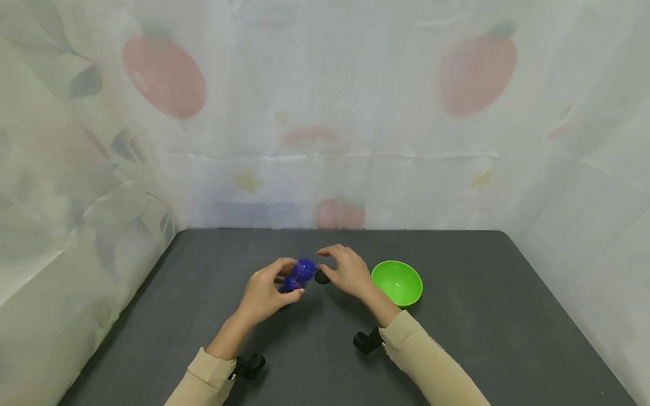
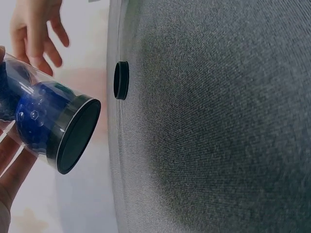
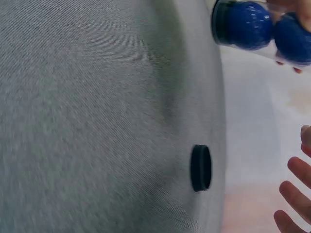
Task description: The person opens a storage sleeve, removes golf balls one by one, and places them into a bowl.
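Observation:
My left hand point(image 1: 266, 293) grips a clear plastic tube point(image 1: 298, 274) with blue balls inside, held tilted above the dark table point(image 1: 203, 316). In the left wrist view the tube point(image 2: 41, 119) shows a black end cap point(image 2: 77, 136) pointing at the table, with my left fingers point(image 2: 9, 167) under it. A small black lid point(image 1: 322, 277) lies flat on the table, apart from the tube; it also shows as the lid point(image 2: 121, 80) and the lid point(image 3: 200, 168). My right hand point(image 1: 342, 268) hovers just over it with relaxed fingers point(image 3: 296, 196), holding nothing.
A bright green bowl point(image 1: 397, 282) stands on the table just right of my right hand. Printed fabric walls point(image 1: 325, 141) close in the back and both sides. The grey felt table surface point(image 3: 97, 121) stretches toward me.

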